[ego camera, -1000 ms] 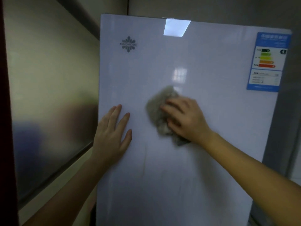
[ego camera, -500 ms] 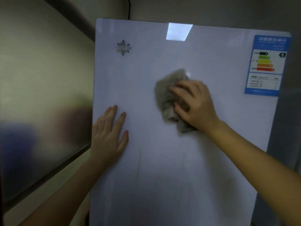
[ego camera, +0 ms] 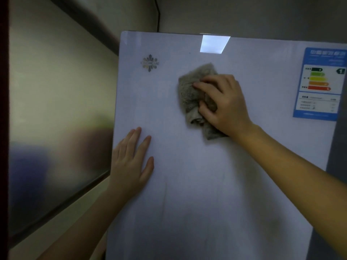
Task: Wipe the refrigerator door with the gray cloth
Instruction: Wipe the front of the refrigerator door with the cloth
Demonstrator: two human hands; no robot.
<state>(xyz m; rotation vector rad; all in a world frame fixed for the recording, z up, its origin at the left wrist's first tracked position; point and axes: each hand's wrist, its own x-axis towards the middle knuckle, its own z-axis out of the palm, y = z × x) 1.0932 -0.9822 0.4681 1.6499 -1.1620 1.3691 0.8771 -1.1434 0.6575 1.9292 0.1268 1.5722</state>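
The white refrigerator door (ego camera: 216,184) fills most of the view, glossy, with faint streaks in its lower half. A crumpled gray cloth (ego camera: 191,92) is pressed flat against the upper middle of the door. My right hand (ego camera: 225,104) lies on the cloth and grips it, fingers pointing left. My left hand (ego camera: 131,164) rests flat on the door near its left edge, fingers apart and pointing up, holding nothing.
A blue energy label (ego camera: 321,83) is stuck at the door's upper right. A snowflake-like logo (ego camera: 149,63) sits at the upper left. A frosted glass panel (ego camera: 56,128) stands to the left of the fridge. A dark cable (ego camera: 157,14) runs down the wall behind.
My right hand has slid the cloth upward and a little right across the door. My left hand stays flat near the door's left edge.
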